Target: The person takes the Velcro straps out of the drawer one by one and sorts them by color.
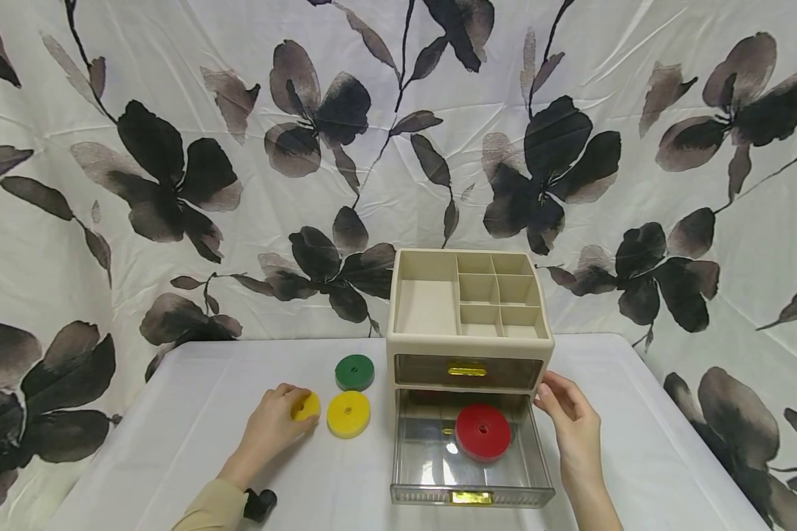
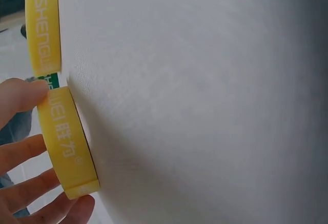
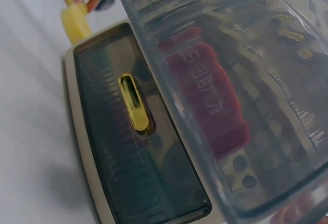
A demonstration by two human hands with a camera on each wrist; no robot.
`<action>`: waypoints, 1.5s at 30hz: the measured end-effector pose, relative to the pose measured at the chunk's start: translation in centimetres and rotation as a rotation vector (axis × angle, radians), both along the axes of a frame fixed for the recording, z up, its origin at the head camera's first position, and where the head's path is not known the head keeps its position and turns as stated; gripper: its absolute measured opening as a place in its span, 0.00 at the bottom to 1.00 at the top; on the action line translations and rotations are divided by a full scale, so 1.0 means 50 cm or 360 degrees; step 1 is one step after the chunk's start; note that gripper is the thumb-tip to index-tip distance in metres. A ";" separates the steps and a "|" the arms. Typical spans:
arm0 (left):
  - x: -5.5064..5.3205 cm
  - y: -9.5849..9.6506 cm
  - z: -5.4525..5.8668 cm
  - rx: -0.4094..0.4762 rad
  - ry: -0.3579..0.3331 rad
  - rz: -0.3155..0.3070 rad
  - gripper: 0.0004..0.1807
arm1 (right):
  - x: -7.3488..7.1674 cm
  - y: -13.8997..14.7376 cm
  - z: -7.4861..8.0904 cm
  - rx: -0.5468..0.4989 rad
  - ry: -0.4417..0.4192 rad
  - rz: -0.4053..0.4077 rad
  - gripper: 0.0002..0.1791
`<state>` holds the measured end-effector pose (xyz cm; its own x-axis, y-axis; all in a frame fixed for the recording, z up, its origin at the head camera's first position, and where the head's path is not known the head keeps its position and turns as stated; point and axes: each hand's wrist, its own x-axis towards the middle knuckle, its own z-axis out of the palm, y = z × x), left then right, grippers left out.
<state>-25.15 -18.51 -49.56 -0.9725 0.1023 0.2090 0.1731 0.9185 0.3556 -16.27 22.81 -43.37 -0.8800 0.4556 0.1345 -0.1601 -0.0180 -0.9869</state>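
Note:
My left hand (image 1: 280, 417) grips a yellow tape roll (image 2: 66, 142) at the table's left, thumb on one side and fingers round the other. Beside it lies a second yellow tape roll (image 1: 348, 414), and behind that a green tape roll (image 1: 355, 372). A cream drawer organizer (image 1: 471, 342) stands to the right. Its clear drawer (image 1: 425, 461) is pulled out, with a red tape roll (image 1: 482, 432) lying in it. At the organizer's right side is my right hand (image 1: 571, 424), fingertips by the side wall and holding nothing; whether they touch it is unclear.
The organizer's top has several compartments (image 1: 427, 299). Above the pulled-out drawer sits a closed drawer (image 1: 425, 369) with a gold handle; another closed drawer (image 3: 169, 178) shows below it in the right wrist view. A floral cloth (image 1: 425, 199) hangs behind the white table (image 1: 192, 391).

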 end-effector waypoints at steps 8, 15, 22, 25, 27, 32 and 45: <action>0.000 0.001 -0.001 -0.0010 -0.0027 -0.0001 0.26 | 0.001 0.002 -0.003 -0.0022 0.0036 0.0003 0.16; 0.004 0.002 0.002 -0.0015 -0.0052 0.0033 0.26 | 0.003 0.002 -0.003 -0.0013 0.0025 0.0002 0.16; 0.013 0.000 0.004 -0.0007 -0.0012 0.0026 0.24 | 0.002 0.000 -0.002 0.0001 0.0013 0.0003 0.17; 0.018 0.001 0.008 -0.0006 0.0004 0.0020 0.23 | 0.003 0.000 -0.003 -0.0008 0.0034 0.0012 0.16; 0.022 0.001 0.012 -0.0004 0.0021 0.0010 0.22 | 0.003 -0.001 -0.003 -0.0018 0.0051 0.0021 0.16; 0.033 0.004 0.025 0.0008 0.0060 -0.0035 0.22 | 0.004 0.000 -0.003 -0.0030 0.0070 0.0030 0.15; 0.087 0.057 0.090 0.0042 0.0167 -0.0156 0.21 | 0.005 0.000 -0.004 -0.0042 0.0074 0.0028 0.15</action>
